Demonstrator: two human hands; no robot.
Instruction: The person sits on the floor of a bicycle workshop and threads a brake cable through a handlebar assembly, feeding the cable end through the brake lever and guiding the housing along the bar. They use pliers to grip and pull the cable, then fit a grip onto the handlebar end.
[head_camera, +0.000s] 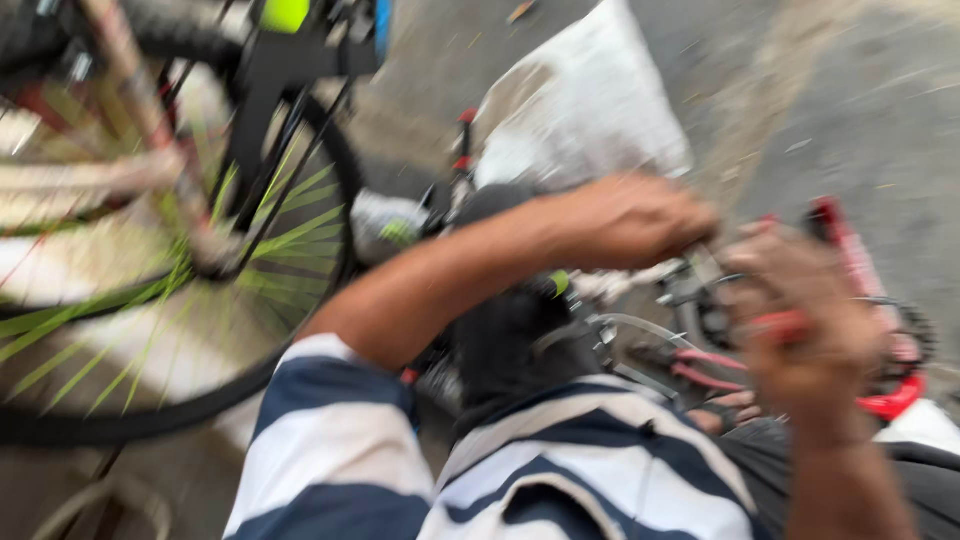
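Note:
The view is heavily motion-blurred. My left hand (630, 215) reaches across from the left in a striped sleeve, fingers curled down over a grey metal bicycle part (700, 268). What lies inside the fist is hidden. To its right, my right hand (810, 310) is closed around a red-handled object (785, 325), too blurred to identify. Both hands hover over a small red bicycle frame (880, 400) with a chain and sprocket (915, 335) lying on the ground.
A large bicycle wheel (150, 300) with a black tyre and green spokes stands at the left, with its frame above. A white sack (590, 100) lies on the grey pavement behind. A dark cloth or saddle (500, 340) sits below my left forearm.

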